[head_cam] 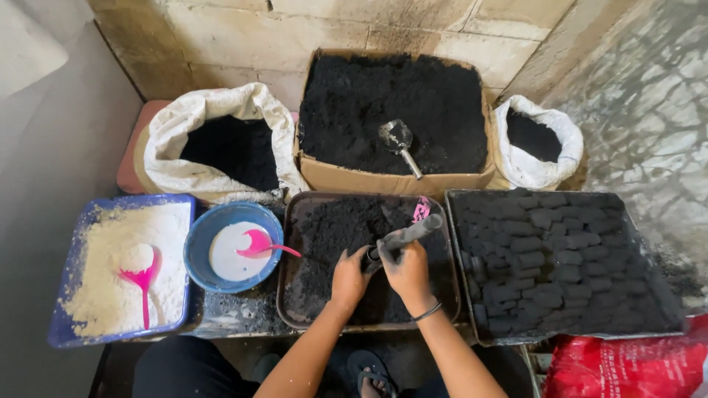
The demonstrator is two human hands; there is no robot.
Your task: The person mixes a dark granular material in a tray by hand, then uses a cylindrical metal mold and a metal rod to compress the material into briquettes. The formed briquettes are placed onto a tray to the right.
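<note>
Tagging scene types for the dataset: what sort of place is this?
Most likely a small informal charcoal-briquette workshop, set on the floor against a rough block wall. Signs: a cardboard box of black powder, a dark tray of stacked black briquettes, and both hands, the left hand and right hand, gripping a grey tube mould.

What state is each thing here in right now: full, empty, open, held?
Metal tube: held in right hand, left hand at its lower end.
Middle tray: holds loose black powder.
Right tray: packed with black briquettes.
Cardboard box: open, full of powder, scoop inside.
Blue bowl: white liquid, pink spoon inside.
</note>
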